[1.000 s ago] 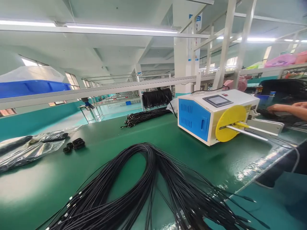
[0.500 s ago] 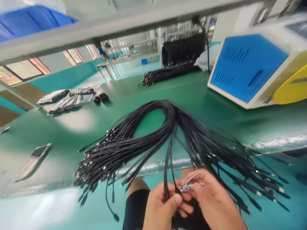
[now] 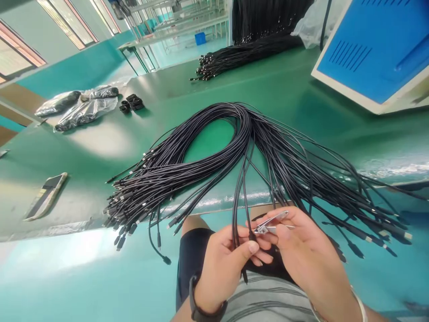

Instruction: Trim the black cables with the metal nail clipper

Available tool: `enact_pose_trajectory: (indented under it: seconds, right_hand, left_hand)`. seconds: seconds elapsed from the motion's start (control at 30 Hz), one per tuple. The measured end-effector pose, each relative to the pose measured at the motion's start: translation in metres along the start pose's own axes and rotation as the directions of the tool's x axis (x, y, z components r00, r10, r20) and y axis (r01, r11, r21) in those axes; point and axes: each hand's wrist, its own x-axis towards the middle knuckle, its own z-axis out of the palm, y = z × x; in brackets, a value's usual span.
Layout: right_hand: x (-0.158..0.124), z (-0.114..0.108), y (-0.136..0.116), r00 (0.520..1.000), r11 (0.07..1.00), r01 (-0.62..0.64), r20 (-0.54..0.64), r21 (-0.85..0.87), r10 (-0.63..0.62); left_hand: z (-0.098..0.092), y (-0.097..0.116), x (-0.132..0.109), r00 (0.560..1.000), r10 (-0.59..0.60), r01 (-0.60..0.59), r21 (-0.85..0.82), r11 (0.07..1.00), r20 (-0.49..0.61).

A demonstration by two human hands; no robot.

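Black cables (image 3: 235,214) are pinched in the left hand (image 3: 221,261), nail clippers (image 3: 264,228) held alongside in the right hand (image 3: 306,250). Cable nicks should be avoided.

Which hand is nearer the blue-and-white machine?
Right: the right hand, holding nail clippers, is in front of the machine and to its left; the left hand, gripping black cables, is farther left.

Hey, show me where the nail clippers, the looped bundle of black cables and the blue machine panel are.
Nail clippers (image 3: 272,220): head view, on the raised lever.
Looped bundle of black cables (image 3: 244,129): head view, on the right side of the loop.
Blue machine panel (image 3: 378,47): head view, near the middle of its visible face.
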Motion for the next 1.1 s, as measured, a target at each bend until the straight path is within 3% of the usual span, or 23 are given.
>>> enact_pose_trajectory:
  seconds: [0.4,0.57,0.67,0.77,0.9,1.1]
  right_hand:
    - [-0.001,-0.005,0.001,0.998,0.996,-0.050,-0.044,-0.068,0.047]
    - [-0.001,-0.011,0.002,0.988,0.973,-0.029,-0.153,-0.229,-0.006]
    - [0.000,-0.011,0.000,0.979,0.979,-0.014,-0.201,-0.205,-0.028]
    - [-0.001,-0.008,-0.001,0.986,0.985,-0.013,-0.167,-0.171,-0.016]
    - [-0.003,-0.002,-0.001,0.992,0.965,0.019,-0.116,-0.262,-0.051]
    - [-0.003,0.003,-0.002,0.992,0.952,0.043,-0.102,-0.302,-0.077]
  left_hand:
    - [0.001,0.000,-0.001,1.000,-0.006,0.006,0.034,0.999,-0.011]
    - [0.001,-0.001,-0.001,1.000,-0.029,0.029,-0.006,1.000,-0.001]
    - [0.002,-0.002,-0.001,0.998,-0.060,0.061,-0.051,0.997,0.005]
    - [0.003,-0.002,0.000,0.995,-0.089,0.085,-0.069,0.994,-0.050]
    - [0.005,-0.001,0.000,0.979,-0.117,0.113,-0.030,0.993,-0.165]
    - [0.006,-0.001,-0.001,0.977,-0.113,0.115,0.000,0.993,-0.181]
